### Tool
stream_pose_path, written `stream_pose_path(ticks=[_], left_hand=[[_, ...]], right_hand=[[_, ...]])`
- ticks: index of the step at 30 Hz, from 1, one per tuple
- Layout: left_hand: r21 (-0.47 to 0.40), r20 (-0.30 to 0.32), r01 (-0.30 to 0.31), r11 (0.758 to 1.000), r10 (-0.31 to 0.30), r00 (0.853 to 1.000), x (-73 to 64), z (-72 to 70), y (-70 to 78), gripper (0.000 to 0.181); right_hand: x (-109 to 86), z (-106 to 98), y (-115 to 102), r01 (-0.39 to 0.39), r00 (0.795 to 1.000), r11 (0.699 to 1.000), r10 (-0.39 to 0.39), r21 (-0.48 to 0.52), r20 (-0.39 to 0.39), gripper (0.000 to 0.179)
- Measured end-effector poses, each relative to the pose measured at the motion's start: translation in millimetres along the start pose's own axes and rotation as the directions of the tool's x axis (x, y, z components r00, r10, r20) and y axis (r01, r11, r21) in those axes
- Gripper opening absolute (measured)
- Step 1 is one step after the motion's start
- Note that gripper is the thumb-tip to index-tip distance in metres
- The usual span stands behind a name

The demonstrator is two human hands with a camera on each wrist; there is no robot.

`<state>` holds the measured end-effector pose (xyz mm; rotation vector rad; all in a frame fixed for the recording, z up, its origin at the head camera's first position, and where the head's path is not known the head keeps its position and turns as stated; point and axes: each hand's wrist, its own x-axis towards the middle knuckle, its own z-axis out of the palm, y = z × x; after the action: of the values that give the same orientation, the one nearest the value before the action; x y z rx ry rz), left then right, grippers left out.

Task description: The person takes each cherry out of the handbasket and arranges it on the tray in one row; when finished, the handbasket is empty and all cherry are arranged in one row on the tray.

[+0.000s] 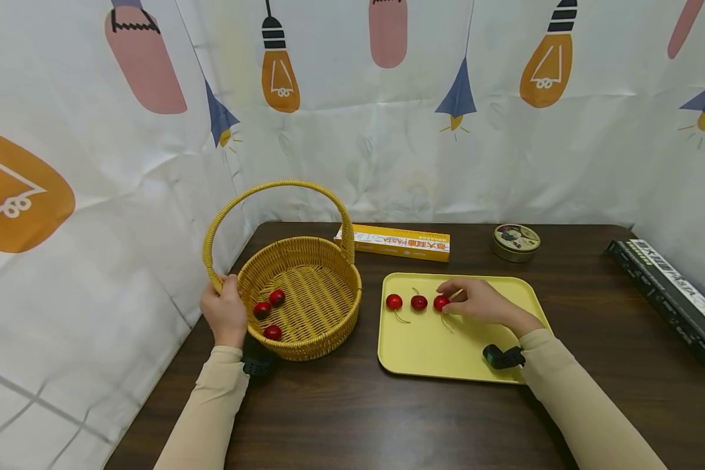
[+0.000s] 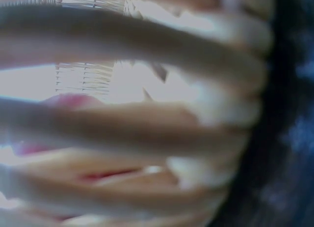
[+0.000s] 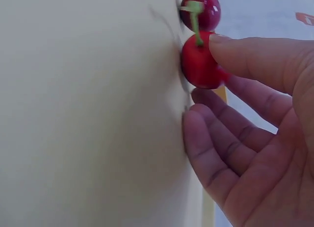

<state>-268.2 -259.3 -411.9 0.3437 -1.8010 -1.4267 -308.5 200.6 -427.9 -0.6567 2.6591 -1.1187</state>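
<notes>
My left hand [image 1: 224,312] grips the yellow wicker basket [image 1: 329,346] at its left side, where the tall handle [image 1: 296,183] meets the rim. Three dark red cherries [image 1: 273,332] lie in the left part of the basket. On the yellow tray [image 1: 440,362], my right hand [image 1: 486,304] pinches a bright red cherry [image 3: 199,65] between thumb and fingers; its green stem points up toward the thumb side. To its left, two more cherries, a darker one [image 1: 419,303] and a brighter one [image 1: 393,301], lie in a row. Blurred fingers [image 2: 98,129] fill most of the left wrist view.
Behind the tray lies a yellow pasta box [image 1: 399,243], close by the basket. A round tin [image 1: 516,241] stands at the back right. A long black box [image 1: 670,300] lies along the table's right side. A patterned curtain [image 1: 352,143] hangs behind the table [image 1: 352,418].
</notes>
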Motion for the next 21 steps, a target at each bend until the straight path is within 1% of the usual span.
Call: stream_pose_path(ticks=[2, 4, 7, 12, 16, 21], left_hand=[[-0.001, 0.000, -0.001, 1.000, 0.001, 1.000, 0.4, -0.1, -0.6, 0.038], [0.001, 0.000, -0.001, 1.000, 0.001, 1.000, 0.8, -0.1, -1.2, 0.039], [-0.001, -0.003, -0.002, 1.000, 0.002, 1.000, 0.9, -0.3, -1.5, 0.039], [-0.005, -0.002, -0.002, 1.000, 0.002, 1.000, 0.2, -0.5, -0.7, 0.038], [-0.006, 0.005, 0.007, 1.000, -0.007, 1.000, -0.4, -1.5, -0.8, 0.039], [-0.010, 0.015, 0.011, 1.000, -0.011, 1.000, -0.5, -1.3, 1.2, 0.040]], right_hand=[[-0.5, -1, -1, 0.003, 1.000, 1.000, -0.003, -0.002, 0.005, 0.039], [-1.1, -3, -2, -0.007, 1.000, 1.000, 0.007, -0.004, 0.000, 0.038], [-2.6, -5, -4, -0.002, 1.000, 1.000, 0.002, -0.002, -0.013, 0.036], [-4.1, -7, -12, 0.031, 0.996, 0.999, -0.032, -0.004, -0.078, 0.033], [-6.7, -6, -31, 0.080, 0.986, 0.997, -0.079, 0.001, -0.147, 0.029], [-9.1, 4, -66, 0.185, 0.965, 0.982, -0.173, 0.040, -0.198, 0.022]])
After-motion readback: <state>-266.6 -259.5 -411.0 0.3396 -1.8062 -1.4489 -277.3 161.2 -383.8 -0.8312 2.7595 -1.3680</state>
